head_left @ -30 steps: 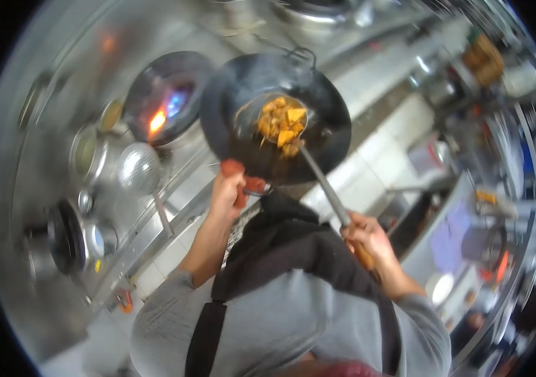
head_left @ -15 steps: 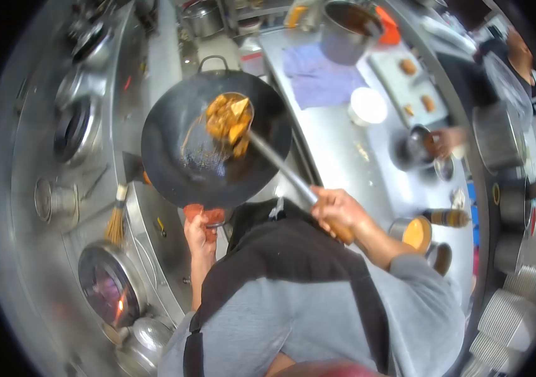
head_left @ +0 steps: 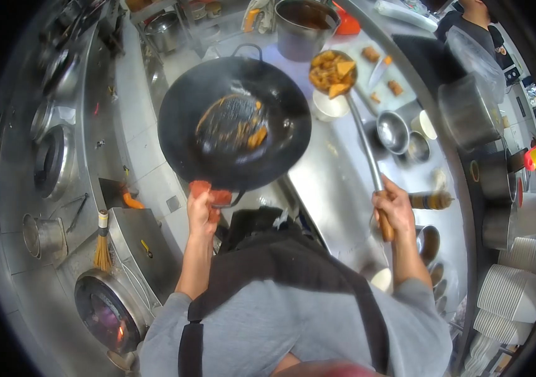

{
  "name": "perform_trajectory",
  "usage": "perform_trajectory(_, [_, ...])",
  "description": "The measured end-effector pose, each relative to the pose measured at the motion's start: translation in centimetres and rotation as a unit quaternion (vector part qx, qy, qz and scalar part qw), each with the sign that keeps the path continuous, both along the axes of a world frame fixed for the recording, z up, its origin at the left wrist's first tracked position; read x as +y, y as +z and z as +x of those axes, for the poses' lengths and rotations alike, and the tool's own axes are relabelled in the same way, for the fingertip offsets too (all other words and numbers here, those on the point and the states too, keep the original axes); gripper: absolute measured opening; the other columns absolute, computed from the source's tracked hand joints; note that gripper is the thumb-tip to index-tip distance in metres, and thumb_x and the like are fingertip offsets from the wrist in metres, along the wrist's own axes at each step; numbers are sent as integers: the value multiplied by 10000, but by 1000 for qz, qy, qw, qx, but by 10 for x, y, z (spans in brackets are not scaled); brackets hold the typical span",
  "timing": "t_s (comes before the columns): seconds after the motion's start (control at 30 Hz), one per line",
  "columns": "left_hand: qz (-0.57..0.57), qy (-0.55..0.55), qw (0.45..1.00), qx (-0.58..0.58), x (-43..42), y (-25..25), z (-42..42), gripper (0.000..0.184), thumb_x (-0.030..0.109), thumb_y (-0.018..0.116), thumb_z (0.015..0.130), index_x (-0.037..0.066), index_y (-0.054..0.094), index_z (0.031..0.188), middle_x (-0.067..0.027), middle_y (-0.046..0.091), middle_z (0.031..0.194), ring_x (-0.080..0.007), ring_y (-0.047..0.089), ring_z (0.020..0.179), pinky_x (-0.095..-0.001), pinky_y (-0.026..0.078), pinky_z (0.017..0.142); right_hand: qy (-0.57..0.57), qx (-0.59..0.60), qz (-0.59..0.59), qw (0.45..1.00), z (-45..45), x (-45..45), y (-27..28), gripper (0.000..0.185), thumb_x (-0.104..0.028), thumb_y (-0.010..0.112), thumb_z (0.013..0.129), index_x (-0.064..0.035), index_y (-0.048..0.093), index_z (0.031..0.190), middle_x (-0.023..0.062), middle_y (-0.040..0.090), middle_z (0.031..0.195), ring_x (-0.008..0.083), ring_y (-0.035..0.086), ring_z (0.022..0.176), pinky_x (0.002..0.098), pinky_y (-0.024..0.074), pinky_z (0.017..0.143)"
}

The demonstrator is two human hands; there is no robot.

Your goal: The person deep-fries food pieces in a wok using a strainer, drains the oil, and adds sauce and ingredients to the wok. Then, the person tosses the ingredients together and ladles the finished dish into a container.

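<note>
My left hand (head_left: 202, 217) is closed round a red cloth (head_left: 210, 194) on the near handle of a black wok (head_left: 177, 119). Smears of sauce and a few bits of food (head_left: 257, 137) lie in the wok. My right hand (head_left: 395, 207) grips the wooden end of a long metal ladle (head_left: 365, 137). Its bowl is heaped with orange-brown chunks of food (head_left: 333, 70) and hangs over a white bowl (head_left: 331, 105), which it partly covers. I cannot tell whether ladle and bowl touch.
A large pot of dark liquid (head_left: 306, 31) and a white cutting board (head_left: 386, 85) with brown pieces stand on the steel counter. Metal bowls (head_left: 393, 132) and a bottle (head_left: 431, 200) are to the right. At left a burner (head_left: 108, 311) shows flame. Another person (head_left: 475, 31) stands at upper right.
The ladle, loaded with food, has moved out of the wok, up and right to the white bowl. The wok has shifted slightly right. The other person's hand has left the metal bowls.
</note>
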State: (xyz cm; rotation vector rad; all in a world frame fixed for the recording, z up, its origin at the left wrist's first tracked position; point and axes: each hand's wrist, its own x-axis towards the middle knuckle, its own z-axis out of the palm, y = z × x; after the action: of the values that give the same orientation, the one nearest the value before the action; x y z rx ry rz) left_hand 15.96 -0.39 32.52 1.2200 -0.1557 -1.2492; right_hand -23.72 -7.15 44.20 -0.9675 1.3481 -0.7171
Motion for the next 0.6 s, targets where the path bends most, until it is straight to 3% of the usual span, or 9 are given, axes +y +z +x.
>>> perform_trajectory(0.07, [-5, -4, 1000, 1, 1, -5, 3, 352, 25, 465, 673, 87, 520, 1015, -20, 545, 857, -123, 540, 637, -232, 382, 413, 9, 174, -81, 981, 1, 1, -13, 601, -18, 570, 738, 70, 401, 1308, 46, 564, 696, 119, 496, 453, 238, 400, 422])
perform_trajectory(0.1, [-3, -5, 1000, -3, 0, -4, 3, 343, 24, 464, 675, 83, 520, 1008, -20, 544, 854, -126, 539, 635, -234, 384, 417, 29, 227, -88, 969, -1, 0, -21, 582, -34, 548, 728, 55, 431, 1291, 83, 576, 665, 180, 524, 489, 277, 433, 487])
perform_trajectory(0.13, [1, -5, 1000, -8, 0, -4, 3, 334, 24, 463, 677, 80, 520, 1002, -21, 543, 851, -128, 537, 633, -236, 387, 421, 31, 227, -87, 969, -7, -2, -40, 582, -34, 548, 728, 55, 431, 1291, 83, 576, 665, 180, 524, 489, 277, 433, 487])
perform_trajectory(0.2, [-20, -1, 1000, -7, -6, 2, -5, 322, 23, 461, 681, 75, 520, 993, -25, 545, 849, -129, 536, 630, -238, 389, 425, 97, 405, -198, 887, -24, -16, -65, 589, -29, 536, 719, 46, 423, 1292, 146, 570, 650, 271, 563, 579, 323, 457, 587])
perform_trajectory(0.23, [-45, -2, 999, -8, -9, 4, -9, 310, 21, 460, 684, 70, 521, 984, -30, 546, 848, -129, 534, 627, -240, 390, 429, 99, 402, -130, 901, -26, -19, -66, 590, -33, 531, 724, 47, 405, 1294, 212, 574, 747, 351, 580, 709, 370, 464, 685])
perform_trajectory(0.43, [-14, 26, 999, -27, -2, 5, -1, 318, 41, 495, 668, 51, 480, 985, -60, 535, 795, -160, 551, 617, -227, 384, 435, 118, 452, -212, 858, -29, -17, -93, 598, -37, 543, 733, 32, 386, 1307, 245, 584, 900, 395, 583, 818, 438, 462, 739])
perform_trajectory(0.6, [-13, 17, 999, -26, 3, 9, 8, 320, 43, 498, 662, 54, 483, 981, -61, 537, 803, -162, 558, 631, -226, 380, 436, 96, 452, -225, 858, -30, -19, -99, 604, -26, 550, 724, 12, 395, 1307, 236, 584, 879, 393, 582, 815, 439, 462, 740])
